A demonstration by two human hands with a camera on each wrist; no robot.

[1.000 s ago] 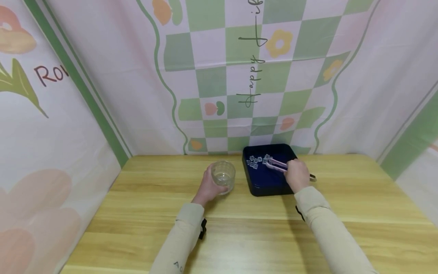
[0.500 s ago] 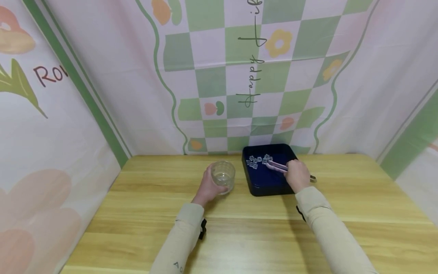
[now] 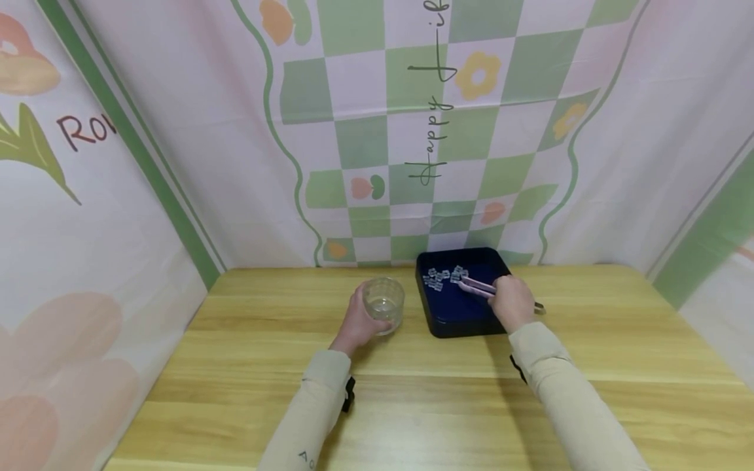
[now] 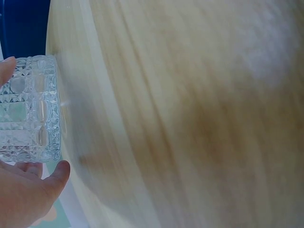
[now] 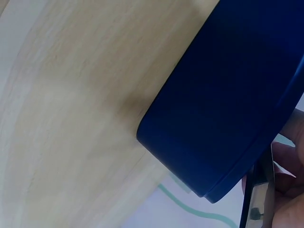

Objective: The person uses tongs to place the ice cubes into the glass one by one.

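Observation:
My left hand (image 3: 357, 322) grips a clear drinking glass (image 3: 384, 302) standing on the table, thumb on its near side. In the left wrist view, the glass (image 4: 31, 111) shows a cut, faceted pattern. To the right sits a dark blue square tray (image 3: 465, 325) holding several small clear cubes (image 3: 434, 280) in its far left part. My right hand (image 3: 512, 302) holds metal tongs (image 3: 478, 286), their arms squeezed together and tips at a cluster of cubes (image 3: 458, 273). The tongs' rear end (image 5: 259, 199) shows in the right wrist view; their tips are hidden there.
The wooden table (image 3: 406, 418) runs back to a patterned cloth curtain (image 3: 365, 144), with the tray's far edge close to it. Another cloth panel (image 3: 71, 248) hangs at the left. A narrow strip of table separates glass and tray.
The tongs' arms were spread a second ago and have come together at the cubes. My left hand and the glass have stayed in place.

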